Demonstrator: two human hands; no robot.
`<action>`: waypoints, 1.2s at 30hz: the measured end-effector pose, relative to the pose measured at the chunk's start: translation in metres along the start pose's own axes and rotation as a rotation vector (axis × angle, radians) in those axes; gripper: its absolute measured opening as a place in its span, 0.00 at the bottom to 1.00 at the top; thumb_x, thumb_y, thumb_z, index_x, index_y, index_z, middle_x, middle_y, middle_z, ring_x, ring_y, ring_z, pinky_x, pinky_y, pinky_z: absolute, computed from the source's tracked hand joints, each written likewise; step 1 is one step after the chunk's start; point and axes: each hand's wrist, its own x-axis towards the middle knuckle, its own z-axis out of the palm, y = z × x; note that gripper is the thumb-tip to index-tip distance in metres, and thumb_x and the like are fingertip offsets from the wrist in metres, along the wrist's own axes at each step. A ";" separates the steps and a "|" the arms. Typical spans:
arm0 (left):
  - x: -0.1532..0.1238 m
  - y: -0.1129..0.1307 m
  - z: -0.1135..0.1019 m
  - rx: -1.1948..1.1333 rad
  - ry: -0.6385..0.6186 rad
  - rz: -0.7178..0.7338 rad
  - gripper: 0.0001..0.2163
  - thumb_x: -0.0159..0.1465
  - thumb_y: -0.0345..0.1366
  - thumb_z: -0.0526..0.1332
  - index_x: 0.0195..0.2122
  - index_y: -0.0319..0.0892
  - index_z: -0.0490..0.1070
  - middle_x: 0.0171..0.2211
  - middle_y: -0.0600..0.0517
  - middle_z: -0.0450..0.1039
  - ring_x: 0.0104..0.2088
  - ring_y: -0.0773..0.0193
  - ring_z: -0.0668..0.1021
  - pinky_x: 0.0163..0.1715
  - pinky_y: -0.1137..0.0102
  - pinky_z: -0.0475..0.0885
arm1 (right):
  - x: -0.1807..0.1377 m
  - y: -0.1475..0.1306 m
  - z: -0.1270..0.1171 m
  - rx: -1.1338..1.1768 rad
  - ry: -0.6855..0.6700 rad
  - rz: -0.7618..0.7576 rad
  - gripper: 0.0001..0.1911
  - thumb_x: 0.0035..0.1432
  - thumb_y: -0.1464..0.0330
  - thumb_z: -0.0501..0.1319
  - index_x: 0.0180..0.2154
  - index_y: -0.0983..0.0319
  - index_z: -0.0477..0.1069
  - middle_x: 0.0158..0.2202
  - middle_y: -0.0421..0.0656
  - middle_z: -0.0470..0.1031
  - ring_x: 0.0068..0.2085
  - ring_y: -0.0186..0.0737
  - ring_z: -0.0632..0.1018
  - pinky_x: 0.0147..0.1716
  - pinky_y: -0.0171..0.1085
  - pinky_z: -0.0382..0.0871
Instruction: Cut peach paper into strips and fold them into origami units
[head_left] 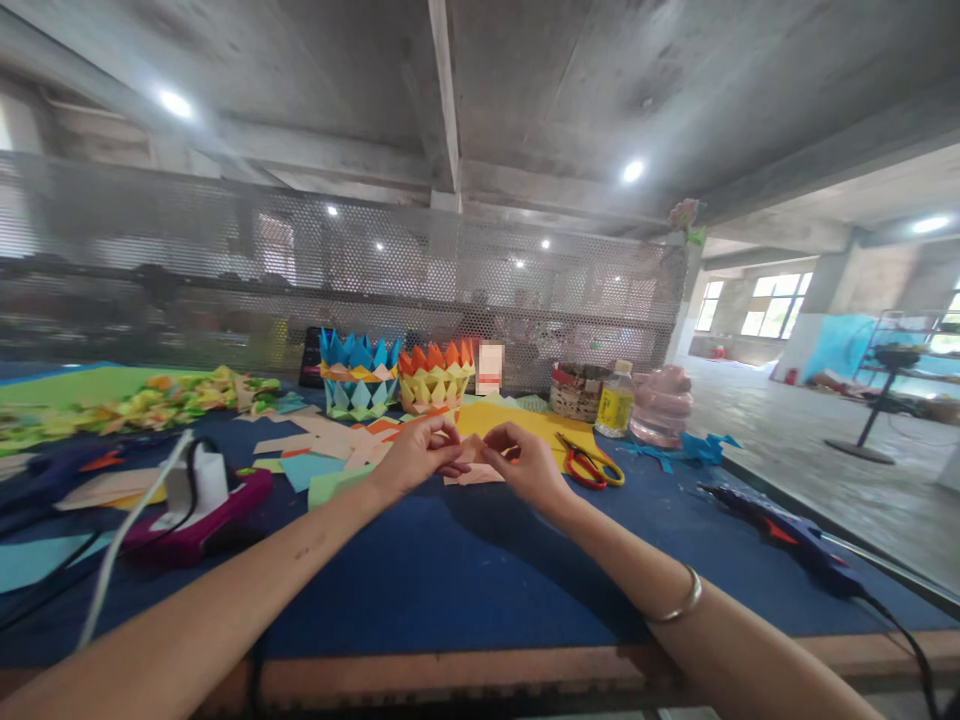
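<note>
Between my two hands is a small piece of peach paper [472,449], pinched at its left end by my left hand [424,450] and at its right by my right hand [529,462]. Fingers partly cover the paper, so its exact fold is hard to make out. Below it lies another peach paper piece [472,474] on the blue table mat [420,580]. Scissors with red and yellow handles [589,465] rest just right of my right hand. Beyond my left hand stand two folded-paper baskets, one blue [360,375] and one orange and yellow [437,375].
A glue gun [787,535] lies at the right, its cord over the table edge. At the left are a purple power strip [199,520] with cables and a heap of folded paper pieces [187,400]. A yellow-labelled bottle [616,402] and pink container [661,408] stand behind the scissors.
</note>
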 end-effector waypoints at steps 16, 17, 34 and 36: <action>-0.003 0.006 0.001 -0.032 0.009 -0.024 0.18 0.47 0.43 0.68 0.33 0.39 0.66 0.25 0.52 0.75 0.30 0.58 0.80 0.33 0.66 0.74 | 0.000 -0.003 -0.001 -0.012 0.038 0.009 0.07 0.55 0.65 0.58 0.29 0.63 0.68 0.27 0.40 0.73 0.29 0.32 0.73 0.26 0.30 0.64; -0.003 0.006 0.001 -0.037 0.010 -0.019 0.18 0.47 0.43 0.68 0.33 0.39 0.66 0.26 0.52 0.75 0.30 0.58 0.80 0.32 0.66 0.74 | 0.000 -0.004 -0.001 -0.012 0.037 0.012 0.07 0.54 0.65 0.58 0.29 0.63 0.68 0.27 0.41 0.73 0.29 0.32 0.73 0.26 0.30 0.64; 0.006 -0.008 0.003 -0.116 0.014 -0.032 0.17 0.45 0.44 0.68 0.28 0.40 0.62 0.22 0.56 0.71 0.26 0.60 0.80 0.27 0.69 0.74 | 0.003 0.005 -0.004 0.055 -0.027 0.161 0.10 0.53 0.62 0.60 0.34 0.62 0.66 0.26 0.40 0.74 0.28 0.34 0.75 0.27 0.31 0.65; 0.008 -0.011 0.002 -0.121 0.023 -0.051 0.17 0.46 0.44 0.67 0.29 0.41 0.63 0.23 0.56 0.72 0.26 0.59 0.80 0.27 0.69 0.74 | 0.004 0.005 -0.004 0.035 -0.042 0.160 0.11 0.54 0.60 0.58 0.31 0.62 0.67 0.26 0.40 0.74 0.27 0.34 0.74 0.26 0.31 0.64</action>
